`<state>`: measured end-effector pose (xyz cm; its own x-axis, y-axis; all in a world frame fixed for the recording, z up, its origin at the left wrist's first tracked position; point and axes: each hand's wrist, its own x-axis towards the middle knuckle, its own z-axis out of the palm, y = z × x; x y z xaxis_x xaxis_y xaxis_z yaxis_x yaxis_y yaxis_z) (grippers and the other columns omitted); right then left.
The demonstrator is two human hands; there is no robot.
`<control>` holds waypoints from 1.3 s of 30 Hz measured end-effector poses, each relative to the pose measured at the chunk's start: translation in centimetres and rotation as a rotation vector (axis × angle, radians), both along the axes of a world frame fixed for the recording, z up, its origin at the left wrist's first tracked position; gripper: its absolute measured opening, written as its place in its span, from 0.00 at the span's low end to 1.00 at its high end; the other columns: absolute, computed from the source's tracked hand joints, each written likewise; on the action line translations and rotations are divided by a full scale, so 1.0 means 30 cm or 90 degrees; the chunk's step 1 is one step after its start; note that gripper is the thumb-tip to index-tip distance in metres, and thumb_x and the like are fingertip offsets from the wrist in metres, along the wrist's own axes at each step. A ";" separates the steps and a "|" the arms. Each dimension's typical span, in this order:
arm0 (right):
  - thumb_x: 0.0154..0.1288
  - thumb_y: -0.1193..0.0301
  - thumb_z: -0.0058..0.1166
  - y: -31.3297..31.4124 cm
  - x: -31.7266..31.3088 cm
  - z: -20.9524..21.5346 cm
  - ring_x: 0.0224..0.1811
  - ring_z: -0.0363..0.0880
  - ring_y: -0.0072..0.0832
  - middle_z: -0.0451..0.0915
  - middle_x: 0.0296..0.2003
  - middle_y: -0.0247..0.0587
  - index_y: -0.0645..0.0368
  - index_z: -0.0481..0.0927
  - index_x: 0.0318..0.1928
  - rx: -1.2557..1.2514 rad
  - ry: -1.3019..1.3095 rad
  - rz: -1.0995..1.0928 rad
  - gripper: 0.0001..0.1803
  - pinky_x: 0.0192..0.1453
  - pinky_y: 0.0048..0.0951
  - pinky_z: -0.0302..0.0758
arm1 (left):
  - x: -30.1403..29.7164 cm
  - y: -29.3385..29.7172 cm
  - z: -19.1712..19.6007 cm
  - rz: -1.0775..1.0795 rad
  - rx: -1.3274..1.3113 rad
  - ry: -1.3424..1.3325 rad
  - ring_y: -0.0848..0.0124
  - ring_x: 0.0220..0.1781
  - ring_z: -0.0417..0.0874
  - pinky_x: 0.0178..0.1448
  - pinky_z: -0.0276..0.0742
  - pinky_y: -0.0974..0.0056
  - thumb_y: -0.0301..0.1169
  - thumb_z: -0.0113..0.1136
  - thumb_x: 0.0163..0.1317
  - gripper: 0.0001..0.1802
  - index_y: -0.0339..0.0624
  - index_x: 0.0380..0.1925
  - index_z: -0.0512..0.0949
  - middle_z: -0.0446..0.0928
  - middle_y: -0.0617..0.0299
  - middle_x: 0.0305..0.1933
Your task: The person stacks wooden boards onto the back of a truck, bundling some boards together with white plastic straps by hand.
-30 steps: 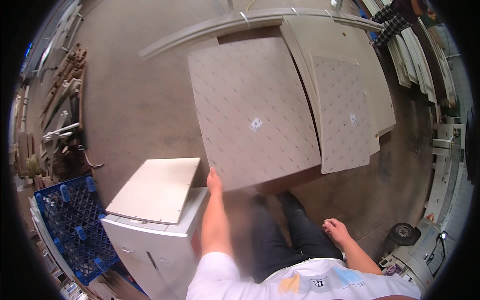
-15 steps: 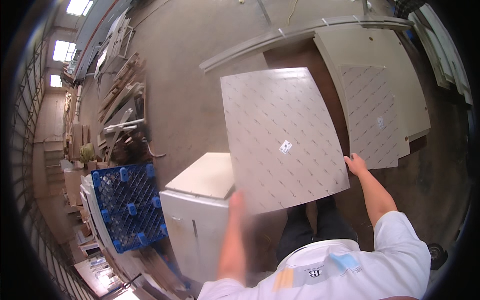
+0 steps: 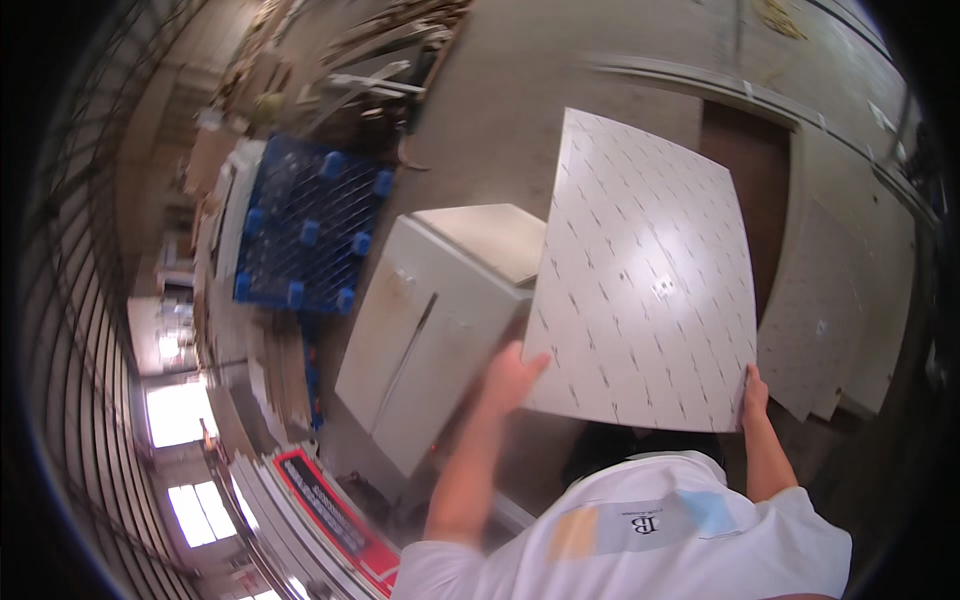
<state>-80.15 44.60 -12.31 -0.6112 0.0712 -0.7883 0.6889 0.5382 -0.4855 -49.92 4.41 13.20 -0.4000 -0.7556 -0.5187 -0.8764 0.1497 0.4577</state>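
A large flat panel point(image 3: 640, 250), pale and covered with rows of small dark printed marks, is held up in front of me by its two sides. A small white label point(image 3: 663, 288) is stuck near its middle. My left hand point(image 3: 512, 378) grips the lower left edge, the thumb on the face and the other fingers partly hidden. On the lower right edge my right hand point(image 3: 755, 395) is closed, its fingers mostly behind the panel. Just left of the panel stands a white cabinet point(image 3: 400, 340) with a cream board point(image 3: 485, 235) on its top.
Similar printed panels point(image 3: 815, 320) lie stacked on larger cream boards at the right, beside a brown board point(image 3: 745, 185). A blue plastic pallet point(image 3: 310, 225) stands at the left. Scrap lengths of wood point(image 3: 385, 60) are heaped beyond it. A red printed board point(image 3: 335, 515) lies at lower left.
My view has swung left, so the cabinet and pallet sit further right in the picture. The panel is still in both hands and has turned a little, and the left hand has come up beside it.
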 end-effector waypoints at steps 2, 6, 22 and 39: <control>0.66 0.42 0.54 0.001 0.014 0.015 0.46 0.81 0.36 0.86 0.46 0.50 0.75 0.82 0.53 0.006 0.020 0.112 0.40 0.56 0.37 0.73 | 0.254 0.107 -0.051 0.054 0.000 0.066 0.52 0.46 0.88 0.53 0.81 0.52 0.45 0.71 0.61 0.27 0.31 0.48 0.80 0.86 0.44 0.46; 0.65 0.45 0.55 -0.096 -0.010 0.154 0.38 0.80 0.34 0.85 0.34 0.45 0.70 0.86 0.42 0.006 0.166 0.363 0.34 0.49 0.38 0.73 | 0.543 0.339 -0.020 0.249 0.081 0.053 0.62 0.49 0.86 0.54 0.80 0.56 0.43 0.73 0.59 0.28 0.32 0.51 0.80 0.86 0.49 0.48; 0.58 0.44 0.57 -1.169 0.841 0.462 0.32 0.83 0.34 0.82 0.25 0.45 0.64 0.86 0.38 -0.040 0.249 0.736 0.31 0.43 0.39 0.77 | 1.591 0.812 -0.502 0.757 -0.028 0.019 0.45 0.71 0.73 0.73 0.68 0.50 0.54 0.67 0.62 0.46 0.21 0.65 0.69 0.74 0.33 0.66; 0.66 0.52 0.56 -1.367 0.855 0.039 0.25 0.83 0.28 0.85 0.24 0.37 0.59 0.86 0.30 -0.123 0.028 0.666 0.22 0.35 0.31 0.79 | 1.703 0.447 -0.662 0.564 0.007 -0.053 0.54 0.52 0.87 0.56 0.80 0.54 0.43 0.65 0.66 0.22 0.40 0.53 0.82 0.86 0.52 0.49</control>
